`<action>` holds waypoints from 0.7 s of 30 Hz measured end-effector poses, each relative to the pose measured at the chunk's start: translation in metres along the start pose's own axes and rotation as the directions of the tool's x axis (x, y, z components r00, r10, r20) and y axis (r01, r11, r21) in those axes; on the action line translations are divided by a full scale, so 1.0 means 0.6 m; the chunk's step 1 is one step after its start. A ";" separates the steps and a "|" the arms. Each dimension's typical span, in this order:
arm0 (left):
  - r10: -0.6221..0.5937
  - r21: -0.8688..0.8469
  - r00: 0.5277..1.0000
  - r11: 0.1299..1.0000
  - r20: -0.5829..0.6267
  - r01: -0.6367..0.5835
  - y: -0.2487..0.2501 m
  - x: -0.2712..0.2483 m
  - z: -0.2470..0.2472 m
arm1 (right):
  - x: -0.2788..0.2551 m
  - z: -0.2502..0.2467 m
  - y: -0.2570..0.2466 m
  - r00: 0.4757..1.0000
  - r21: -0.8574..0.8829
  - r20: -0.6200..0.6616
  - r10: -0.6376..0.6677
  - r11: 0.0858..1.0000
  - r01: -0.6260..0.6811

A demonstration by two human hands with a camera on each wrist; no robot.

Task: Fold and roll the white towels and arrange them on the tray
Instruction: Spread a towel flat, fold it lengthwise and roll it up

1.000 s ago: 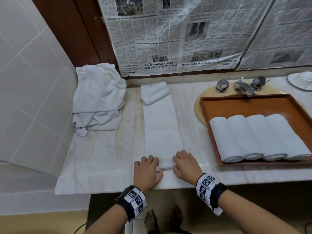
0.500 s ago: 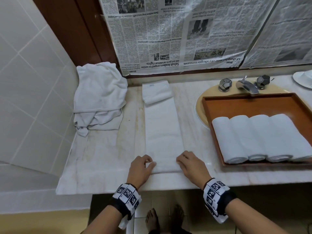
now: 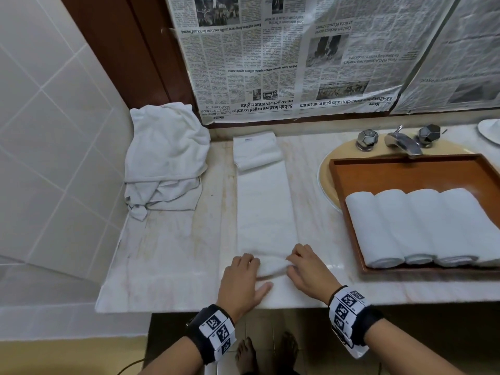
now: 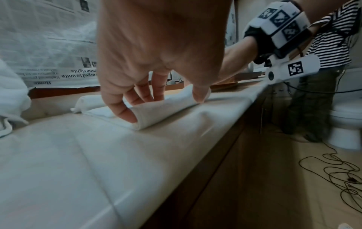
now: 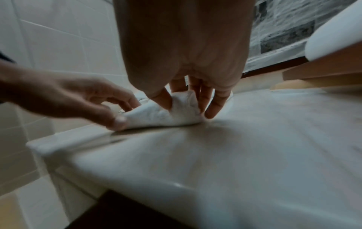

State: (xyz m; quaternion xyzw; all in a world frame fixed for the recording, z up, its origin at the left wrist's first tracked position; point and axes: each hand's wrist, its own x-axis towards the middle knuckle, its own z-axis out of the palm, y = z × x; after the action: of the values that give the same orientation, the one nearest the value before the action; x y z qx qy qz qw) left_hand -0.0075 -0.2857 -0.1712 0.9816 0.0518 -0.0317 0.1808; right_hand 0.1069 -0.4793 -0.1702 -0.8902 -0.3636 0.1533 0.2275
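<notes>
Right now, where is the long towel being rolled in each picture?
Head: the towel lies mid-counter, its near end rolled under the left hand and right hand.
Left wrist: centre, roll under the fingers.
Right wrist: centre, bunched roll.
Shared landmark: the counter edge.

The bench [image 3: 173, 255] is pale, glossy marble. The towels [image 3: 266, 212] are soft matt terry cloth; the tray [image 3: 405, 171] is smooth reddish wood; the tap [image 3: 403, 140] is shiny metal.
</notes>
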 end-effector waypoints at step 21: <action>-0.174 -0.215 0.975 0.966 -0.137 0.142 -0.013 0.022 0.002 | 0.008 -0.008 -0.013 0.997 -0.154 -0.066 0.035 0.987 -0.045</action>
State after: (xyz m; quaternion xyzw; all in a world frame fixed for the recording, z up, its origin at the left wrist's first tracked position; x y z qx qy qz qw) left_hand 0.0045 -0.2776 -0.1760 0.9502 0.1468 0.0358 0.2726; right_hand 0.1076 -0.4725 -0.1627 -0.9168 -0.3490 0.1008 0.1658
